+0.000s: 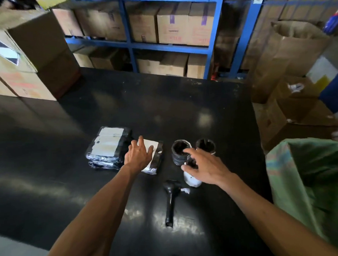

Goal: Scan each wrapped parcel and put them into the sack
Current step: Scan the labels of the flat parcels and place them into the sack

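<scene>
on a black table (163, 101), the left hand (138, 154) rests spread-fingered on a flat wrapped parcel (155, 157) beside a larger stack of parcels (107, 147). the right hand (206, 168) reaches, fingers loose, over three round wrapped parcels (179, 148). a black handheld scanner (171, 198) lies nearer; a green sack (309, 172) gapes at right.

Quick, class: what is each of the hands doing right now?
Left hand: open, fingers spread on the flat wrapped parcel.
Right hand: open, over the round parcels, gripping nothing.
</scene>
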{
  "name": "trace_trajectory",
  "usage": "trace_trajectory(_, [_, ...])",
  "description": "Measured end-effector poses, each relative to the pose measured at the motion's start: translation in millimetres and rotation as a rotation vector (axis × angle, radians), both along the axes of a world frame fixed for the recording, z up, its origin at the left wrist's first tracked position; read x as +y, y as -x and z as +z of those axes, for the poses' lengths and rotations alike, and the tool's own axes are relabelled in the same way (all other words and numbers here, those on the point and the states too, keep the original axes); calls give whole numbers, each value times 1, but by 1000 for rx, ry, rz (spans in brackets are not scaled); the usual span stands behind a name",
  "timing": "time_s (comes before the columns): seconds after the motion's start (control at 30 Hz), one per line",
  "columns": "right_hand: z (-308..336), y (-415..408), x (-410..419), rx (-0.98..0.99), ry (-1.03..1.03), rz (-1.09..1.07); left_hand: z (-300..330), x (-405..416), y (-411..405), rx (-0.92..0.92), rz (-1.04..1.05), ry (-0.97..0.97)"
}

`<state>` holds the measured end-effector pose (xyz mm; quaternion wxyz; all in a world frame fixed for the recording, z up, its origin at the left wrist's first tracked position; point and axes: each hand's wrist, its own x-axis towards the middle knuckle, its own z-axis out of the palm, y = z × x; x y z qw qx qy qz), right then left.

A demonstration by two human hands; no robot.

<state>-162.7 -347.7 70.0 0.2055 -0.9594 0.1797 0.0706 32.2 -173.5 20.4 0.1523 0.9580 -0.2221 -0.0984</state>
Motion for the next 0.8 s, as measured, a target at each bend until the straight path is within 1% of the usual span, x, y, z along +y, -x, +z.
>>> trace_trajectory(0.07, [-17, -14, 26, 100, -10, 25, -11, 9, -12, 34, -18, -30])
trace_trajectory(0.13, [-34, -24, 48, 209, -39, -11, -21, 12, -23, 84, -42, -46])
trace_trajectory(0.27, [-63, -36, 77, 445, -202, -196, -40, 8, -50, 211, -65, -111])
trace_trajectory(0.33, [-73, -39, 85, 509, -297, -275, -49, 4, -63, 255, -52, -147])
trace_trajectory(0.43, [-96, -40, 95, 446, -418, -429, -60, -10, -75, 240, -44, -236])
trace_trajectory(0.53, [-107, -37, 100, 304, -551, -601, -63, -21, -85, 255, 3, -272])
trace_trajectory(0.63, [-108, -39, 99, 164, -639, -711, -67, -23, -85, 262, 19, -298])
trace_trajectory(0.7, [-105, -43, 94, 85, -723, -769, -67, -24, -78, 254, -10, -285])
trace_trajectory(0.8, [-95, -45, 86, -8, -954, -848, -67, -20, -71, 320, -11, -220])
